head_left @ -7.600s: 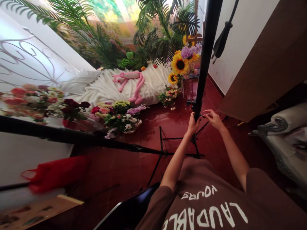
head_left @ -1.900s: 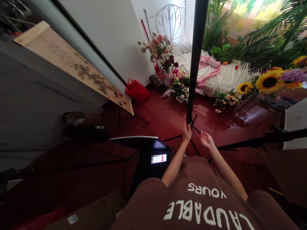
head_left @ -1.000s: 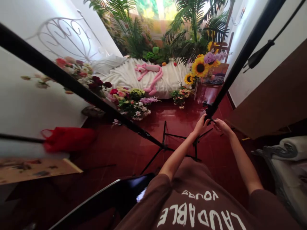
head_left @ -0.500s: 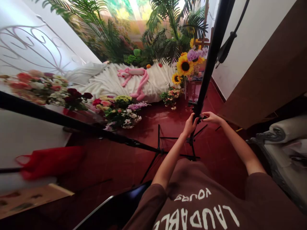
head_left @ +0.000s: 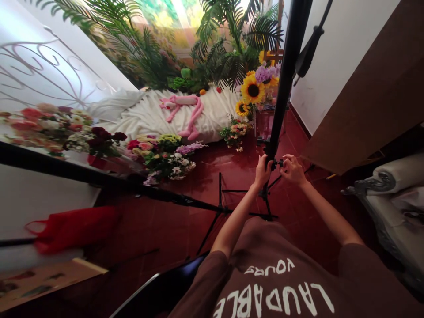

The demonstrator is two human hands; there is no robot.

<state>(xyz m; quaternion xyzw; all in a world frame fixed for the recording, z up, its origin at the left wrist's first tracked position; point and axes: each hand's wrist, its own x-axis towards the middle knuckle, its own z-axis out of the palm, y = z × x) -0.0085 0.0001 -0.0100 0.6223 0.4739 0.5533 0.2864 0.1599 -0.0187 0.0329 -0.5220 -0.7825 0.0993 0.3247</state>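
A black light stand (head_left: 280, 106) rises steeply in front of me, its pole running out of the top of the view. My left hand (head_left: 263, 171) is closed round the pole at the collar. From the collar's right side sticks a small black tightening knob (head_left: 281, 163). My right hand (head_left: 293, 170) has thumb and fingertips curled at this knob, the other fingers bent. The stand's black legs (head_left: 266, 205) reach the red floor below my hands. A black plug on a cable (head_left: 309, 52) hangs beside the upper pole.
A second black stand (head_left: 132, 189) slants in from the left, legs near the first. Artificial flowers (head_left: 172, 157), a white draped cloth (head_left: 142, 115) and a pink plush toy (head_left: 190, 115) lie ahead. A red bag (head_left: 76, 227) is left; plastic-wrapped rolls (head_left: 397, 179) are right.
The fingers of my right hand have shifted round the knob and curled more. My left hand stays on the pole. The view has moved slightly, and the hanging plug appears lower.
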